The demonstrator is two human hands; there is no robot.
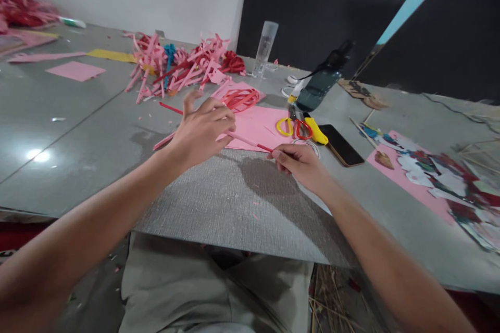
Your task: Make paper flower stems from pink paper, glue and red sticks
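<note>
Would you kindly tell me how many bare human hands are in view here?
2: the left bare hand, at the pink part of a slender pink-and-red piece, and the right bare hand, pinching its red part.

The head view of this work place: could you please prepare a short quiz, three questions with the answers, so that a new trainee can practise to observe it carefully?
1. Which hand pinches the red part of the thin pink-and-red piece?

2. True or false: the phone lies to the right of the scissors.

3. Which two colours do the scissors' handles have?
a) blue and green
b) yellow and red
c) white and purple

Key:
1. The right hand.
2. True.
3. b
</note>
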